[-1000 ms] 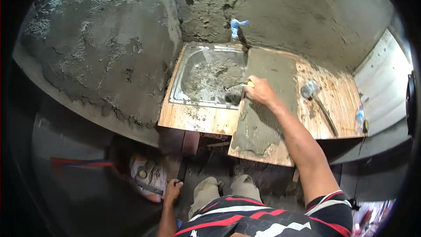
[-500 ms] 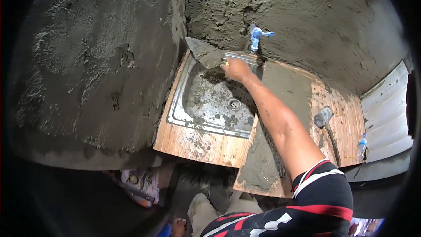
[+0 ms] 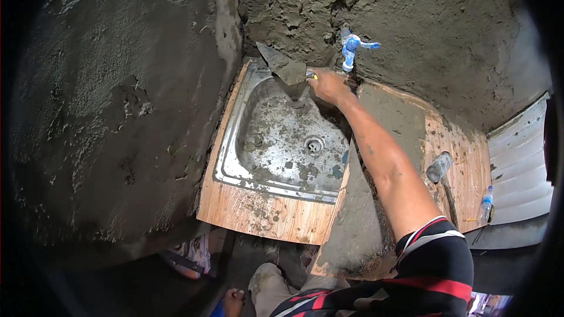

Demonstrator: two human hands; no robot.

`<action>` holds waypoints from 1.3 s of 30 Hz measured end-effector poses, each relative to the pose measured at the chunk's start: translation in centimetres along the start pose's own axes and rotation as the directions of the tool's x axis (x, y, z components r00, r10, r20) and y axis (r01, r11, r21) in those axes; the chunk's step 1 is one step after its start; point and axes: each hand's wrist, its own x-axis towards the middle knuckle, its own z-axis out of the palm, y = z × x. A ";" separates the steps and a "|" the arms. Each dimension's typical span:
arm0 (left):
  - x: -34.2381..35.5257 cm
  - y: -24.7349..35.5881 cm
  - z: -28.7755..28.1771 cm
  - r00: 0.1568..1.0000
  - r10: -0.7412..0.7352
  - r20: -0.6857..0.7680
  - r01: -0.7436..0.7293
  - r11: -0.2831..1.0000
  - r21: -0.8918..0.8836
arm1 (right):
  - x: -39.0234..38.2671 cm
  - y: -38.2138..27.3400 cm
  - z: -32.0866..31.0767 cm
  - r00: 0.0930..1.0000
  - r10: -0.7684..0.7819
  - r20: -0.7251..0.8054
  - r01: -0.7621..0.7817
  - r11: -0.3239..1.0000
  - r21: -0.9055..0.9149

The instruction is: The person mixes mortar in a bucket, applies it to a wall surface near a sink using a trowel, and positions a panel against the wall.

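My right hand (image 3: 330, 87) is closed round the handle of a pointed trowel (image 3: 286, 70), a bit of yellow showing at the grip. Its grey blade lies over the far rim of a steel sink (image 3: 224, 171), tip toward the wall corner. Mortar spatters the basin around the drain (image 3: 314, 145). Wooden board (image 3: 264, 214) edges the sink in front and at left. Just beyond my hand, a blue-and-white tap (image 3: 351, 50) sticks out of the wall. My left hand is out of view.
Wet mortar coats the left wall (image 3: 117, 94) and back wall (image 3: 423, 35). A mallet (image 3: 439, 167) and plastic bottle (image 3: 487, 202) rest on the right-hand boards. At the lower edge is a small hand (image 3: 234, 300) beside something blue, apparently another person's. A pale printed item (image 3: 194, 255) lies low at left.
The trowel blade has shifted slightly along the sink's far rim, still in my right hand. The view has tilted a little, so the sink appears larger and the walls have moved.
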 end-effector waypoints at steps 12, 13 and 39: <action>0.8 2.4 -0.2 0.845 -0.474 0.247 0.532 0.702 -0.474 | -2.5 -1.9 -4.6 0.974 0.183 0.133 -0.169 0.979 -0.112; 1.0 2.4 0.0 0.840 -0.477 0.257 0.538 0.680 -0.498 | -2.6 -0.5 -4.1 0.973 0.188 0.130 -0.174 0.978 -0.117; 2.7 6.7 -1.4 0.844 -0.458 0.279 0.536 0.743 -0.401 | -4.2 5.0 -6.2 0.980 0.193 -0.053 -0.200 0.965 -0.169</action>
